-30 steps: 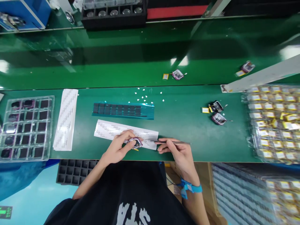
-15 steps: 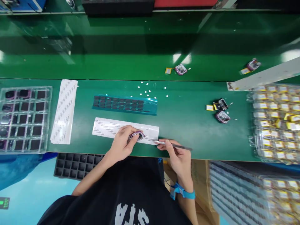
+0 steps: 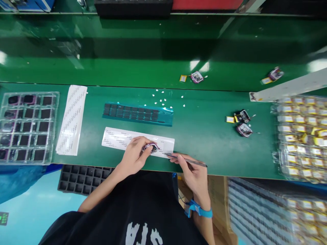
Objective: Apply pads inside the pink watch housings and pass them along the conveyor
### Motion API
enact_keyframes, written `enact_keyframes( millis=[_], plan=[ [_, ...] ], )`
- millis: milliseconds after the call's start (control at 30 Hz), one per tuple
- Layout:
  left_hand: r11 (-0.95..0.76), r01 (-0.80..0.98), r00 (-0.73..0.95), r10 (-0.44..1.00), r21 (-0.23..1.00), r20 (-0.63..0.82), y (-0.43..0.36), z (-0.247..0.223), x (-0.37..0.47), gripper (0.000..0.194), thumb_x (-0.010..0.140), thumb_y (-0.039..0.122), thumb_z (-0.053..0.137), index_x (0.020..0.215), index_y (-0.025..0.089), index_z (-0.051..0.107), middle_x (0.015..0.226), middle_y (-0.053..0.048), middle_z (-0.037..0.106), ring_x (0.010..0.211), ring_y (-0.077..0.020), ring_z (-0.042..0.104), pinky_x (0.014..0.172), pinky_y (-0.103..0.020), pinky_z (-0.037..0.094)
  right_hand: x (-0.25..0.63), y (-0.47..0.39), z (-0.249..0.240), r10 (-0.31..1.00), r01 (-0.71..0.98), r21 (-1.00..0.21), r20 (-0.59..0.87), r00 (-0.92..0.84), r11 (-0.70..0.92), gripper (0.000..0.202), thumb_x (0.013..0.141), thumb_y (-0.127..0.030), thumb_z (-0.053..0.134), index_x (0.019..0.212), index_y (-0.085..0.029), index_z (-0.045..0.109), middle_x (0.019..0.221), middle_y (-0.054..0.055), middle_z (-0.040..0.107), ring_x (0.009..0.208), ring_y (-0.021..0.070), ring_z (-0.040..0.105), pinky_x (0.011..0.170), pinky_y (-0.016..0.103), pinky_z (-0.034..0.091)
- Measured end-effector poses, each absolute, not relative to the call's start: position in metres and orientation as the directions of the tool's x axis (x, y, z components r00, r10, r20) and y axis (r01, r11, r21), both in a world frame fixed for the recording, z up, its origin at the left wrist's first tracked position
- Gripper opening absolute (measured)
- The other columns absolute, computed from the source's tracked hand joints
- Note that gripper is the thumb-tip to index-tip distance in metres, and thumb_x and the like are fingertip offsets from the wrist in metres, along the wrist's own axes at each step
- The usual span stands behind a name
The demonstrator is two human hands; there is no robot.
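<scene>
Some illegible print (image 3: 118, 138) lies near left grip (image 3: 135, 156) pinching device (image 3: 154, 147), right grip (image 3: 194, 174) pinching tweezers (image 3: 198, 163).

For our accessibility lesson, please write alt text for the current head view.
Left hand grips a small purple-rimmed device over a printed white sheet; right hand holds tweezers. Around them on a green bench: a blue strip, loose parts and trays.

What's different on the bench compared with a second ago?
The left hand has tipped the small purple-rimmed open case more on edge. The slim dark tweezers in the right hand slant more. Nothing was picked up or let go; the white printed sheet and teal film strip stayed put.
</scene>
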State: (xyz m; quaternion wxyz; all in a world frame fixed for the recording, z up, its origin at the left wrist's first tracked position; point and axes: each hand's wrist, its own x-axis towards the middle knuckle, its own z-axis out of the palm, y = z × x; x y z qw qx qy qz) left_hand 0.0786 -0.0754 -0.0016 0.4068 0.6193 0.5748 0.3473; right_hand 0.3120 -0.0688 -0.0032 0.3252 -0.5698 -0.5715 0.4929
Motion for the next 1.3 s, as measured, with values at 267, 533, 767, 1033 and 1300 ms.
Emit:
enact_keyframes(
  millis=[267,533,767,1033,1300],
  plan=[
    [0.140,0.238,-0.001,0.990,0.961,-0.144,-0.079,-0.003,0.078,0.025,0.102,0.043,0.053,0.093,0.020,0.057,0.087,-0.007,0.077,0.076,-0.0209,0.072,0.075,-0.035,0.057,0.321,-0.069,-0.009,0.977,0.117,-0.978,-0.187,-0.103,-0.175,0.032,0.094,-0.050,0.070,0.091,-0.021,0.082,0.078,0.007,0.080,0.072,0.0272,0.078,0.073,0.040,0.066],
    [0.309,-0.169,-0.007,0.949,0.936,-0.314,-0.073,0.030,0.071,0.036,0.089,0.048,0.074,0.107,0.017,0.066,0.079,-0.002,0.075,0.037,-0.0099,0.062,0.036,-0.019,0.039,0.294,-0.067,0.009,0.983,0.140,-0.988,-0.033,0.180,-0.059,0.033,0.099,-0.045,0.065,0.080,-0.020,0.076,0.080,0.007,0.077,0.066,0.0230,0.076,0.059,0.034,0.062],
    [0.366,-0.315,0.239,0.924,0.876,-0.300,-0.089,0.037,0.074,0.037,0.089,0.034,0.080,0.120,0.017,0.072,0.097,-0.008,0.080,0.068,-0.0216,0.080,0.066,-0.026,0.061,0.262,-0.066,0.044,1.000,0.039,-0.999,-0.007,0.017,-0.008,0.029,0.103,-0.043,0.059,0.089,-0.021,0.071,0.072,0.003,0.073,0.058,0.0181,0.072,0.053,0.029,0.060],
    [0.319,-0.371,0.182,0.946,0.872,-0.269,-0.107,0.037,0.089,0.042,0.091,0.031,0.078,0.128,0.014,0.067,0.103,-0.012,0.082,0.084,-0.0271,0.082,0.079,-0.033,0.067,0.257,-0.073,0.054,0.995,0.176,-0.984,0.010,-0.100,0.027,0.030,0.104,-0.042,0.058,0.090,-0.021,0.075,0.074,0.004,0.075,0.059,0.0168,0.070,0.052,0.026,0.058],
    [0.260,-0.366,0.111,0.965,0.894,-0.236,-0.107,0.039,0.094,0.036,0.092,0.028,0.075,0.125,0.014,0.068,0.101,-0.011,0.082,0.081,-0.0254,0.082,0.078,-0.031,0.067,0.252,-0.074,0.049,0.997,0.214,-0.973,0.080,-0.020,0.083,0.028,0.104,-0.039,0.057,0.088,-0.021,0.073,0.072,0.003,0.075,0.058,0.0171,0.070,0.052,0.027,0.058]
  ],
)
